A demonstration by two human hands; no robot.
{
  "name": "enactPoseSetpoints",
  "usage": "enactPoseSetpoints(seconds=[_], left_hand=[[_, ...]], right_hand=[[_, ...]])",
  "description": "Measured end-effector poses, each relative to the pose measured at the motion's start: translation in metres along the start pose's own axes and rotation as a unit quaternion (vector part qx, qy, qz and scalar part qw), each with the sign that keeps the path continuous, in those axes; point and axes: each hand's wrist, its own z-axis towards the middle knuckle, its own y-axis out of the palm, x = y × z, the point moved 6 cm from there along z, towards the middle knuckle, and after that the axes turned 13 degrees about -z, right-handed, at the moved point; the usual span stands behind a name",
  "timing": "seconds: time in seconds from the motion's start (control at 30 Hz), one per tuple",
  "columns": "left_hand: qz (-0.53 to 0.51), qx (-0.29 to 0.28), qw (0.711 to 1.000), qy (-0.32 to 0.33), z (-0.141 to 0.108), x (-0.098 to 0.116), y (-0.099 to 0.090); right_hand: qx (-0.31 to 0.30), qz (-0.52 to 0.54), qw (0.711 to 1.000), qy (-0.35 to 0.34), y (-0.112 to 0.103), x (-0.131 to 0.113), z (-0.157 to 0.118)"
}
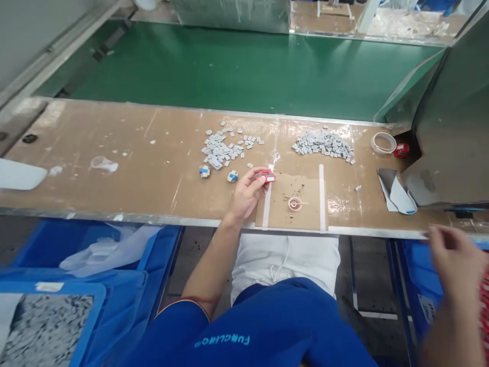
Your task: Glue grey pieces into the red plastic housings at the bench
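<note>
My left hand (pixel 245 198) is closed, thumb and fingers pinching a small red plastic piece (pixel 266 176) with a pale label-like patch. It hovers over the left strip of white tape on a cardboard sheet (pixel 311 216). On that sheet stands a small round cup (pixel 295 204) with a thin stick across it and dark specks around. My right hand (pixel 454 260) is off the table's right front edge, above a blue bin (pixel 420 265). Motion smears its curled fingers, so whether it holds anything is unclear. Red pieces (pixel 485 290) show at the far right edge.
Small grey tiles lie in a left pile (pixel 219 150) and a right pile (pixel 324 143). Two small taped bundles (pixel 205 172) sit nearby. A tape roll (pixel 383 143) and a red object (pixel 401 150) lie right. Behind runs a green belt (pixel 244 71); blue crates (pixel 122 285) stand lower left.
</note>
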Motion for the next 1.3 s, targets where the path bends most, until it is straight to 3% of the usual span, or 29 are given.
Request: enactPoseSetpoints(seconds=[0.03, 0.07, 0.13, 0.2, 0.27, 0.33, 0.53, 0.67, 0.8, 0.97, 1.07, 1.17, 1.3], left_hand=[[-0.024, -0.002, 1.0, -0.011, -0.008, -0.007, -0.002], [-0.034, -0.003, 0.999, -0.014, -0.016, -0.013, -0.003], [-0.017, -0.002, 1.0, 0.005, -0.029, -0.025, -0.005], [0.021, -0.002, 0.999, 0.027, -0.042, -0.034, -0.004], [0.054, -0.005, 0.998, 0.03, -0.056, -0.042, -0.004], [0.079, -0.014, 0.996, 0.029, -0.067, -0.046, -0.004], [0.097, -0.057, 0.993, 0.023, -0.072, -0.045, -0.005], [0.118, -0.071, 0.99, 0.022, -0.072, -0.044, -0.007], [0.132, -0.07, 0.988, 0.036, -0.076, -0.043, -0.008], [0.136, -0.085, 0.986, 0.04, -0.078, -0.044, -0.008], [0.142, -0.085, 0.985, 0.042, -0.078, -0.045, -0.008], [0.177, -0.084, 0.979, 0.052, -0.078, -0.046, -0.007], [0.21, -0.09, 0.972, 0.061, -0.079, -0.046, -0.007]], right_hand=[[0.075, 0.058, 0.994, 0.061, 0.01, -0.022, -0.004], [0.095, 0.128, 0.985, 0.06, 0.026, -0.052, -0.004], [0.021, 0.235, 0.972, -0.024, 0.065, -0.12, 0.006], [0.004, 0.3, 0.951, -0.076, 0.087, -0.171, 0.019], [0.008, 0.326, 0.939, -0.113, 0.095, -0.203, 0.032], [0.024, 0.329, 0.934, -0.14, 0.092, -0.22, 0.039], [0.129, 0.321, 0.919, -0.191, 0.072, -0.232, 0.046], [0.209, 0.311, 0.904, -0.205, 0.07, -0.234, 0.045], [0.182, 0.358, 0.894, -0.198, 0.084, -0.23, 0.041], [0.133, 0.485, 0.863, -0.049, 0.105, -0.211, 0.037], [0.113, 0.513, 0.851, 0.0, 0.106, -0.211, 0.034], [0.116, 0.514, 0.85, -0.009, 0.096, -0.221, 0.027], [0.114, 0.5, 0.856, -0.073, 0.087, -0.241, 0.014]])
